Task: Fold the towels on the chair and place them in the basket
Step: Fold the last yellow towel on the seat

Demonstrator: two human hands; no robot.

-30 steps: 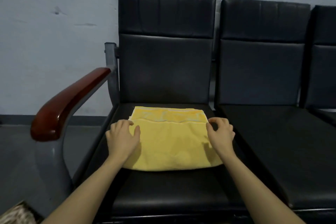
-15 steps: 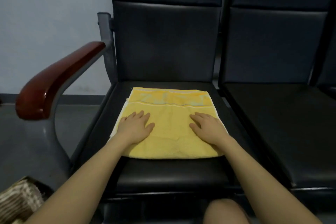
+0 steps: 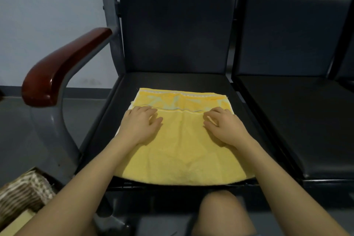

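We see the yellow towel [image 3: 182,145] lying folded on the black chair seat [image 3: 191,80], its near edge at the seat's front edge. Our left hand [image 3: 140,124] and right hand [image 3: 223,126] rest palm-down on the towel's far half — fingers loosely spread and a little bent, pinching nothing — just short of the patterned border band [image 3: 180,99]. The woven basket [image 3: 23,193] sits on the floor at near left, below the wooden armrest [image 3: 63,65].
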